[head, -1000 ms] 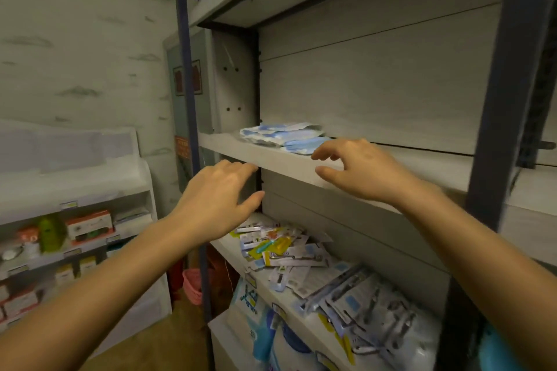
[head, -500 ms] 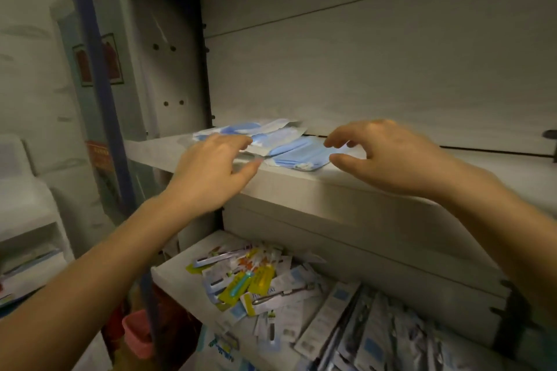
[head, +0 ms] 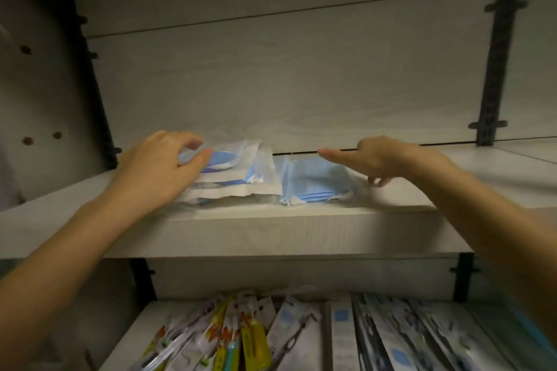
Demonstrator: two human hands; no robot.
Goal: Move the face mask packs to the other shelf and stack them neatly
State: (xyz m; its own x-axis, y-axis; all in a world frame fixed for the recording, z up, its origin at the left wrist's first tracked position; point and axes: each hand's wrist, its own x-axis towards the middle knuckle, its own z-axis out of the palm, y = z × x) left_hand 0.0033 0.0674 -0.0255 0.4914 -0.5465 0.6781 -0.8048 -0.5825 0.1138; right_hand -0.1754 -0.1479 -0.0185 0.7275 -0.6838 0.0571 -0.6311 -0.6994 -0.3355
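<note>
Clear-plastic packs of blue face masks (head: 238,172) are lying on the pale wooden shelf (head: 271,229), long axis running left-right, between both hands. Left hand (head: 156,169) is nearer, fingers (head: 180,138) spread, curling over the left end. Right hand (head: 382,159) is hovering, index straight, gripping nothing.

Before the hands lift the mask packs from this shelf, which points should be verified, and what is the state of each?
1. Left hand at the wrapped packs: ok.
2. Left fingers closed on a pack: cannot tell.
3. Right hand holding the blue masks: not ok, one straight finger only reaches over them.
4. Packs squared up: not ok, they lie staggered.
5. Everything fully on the shelf: ok.
</note>
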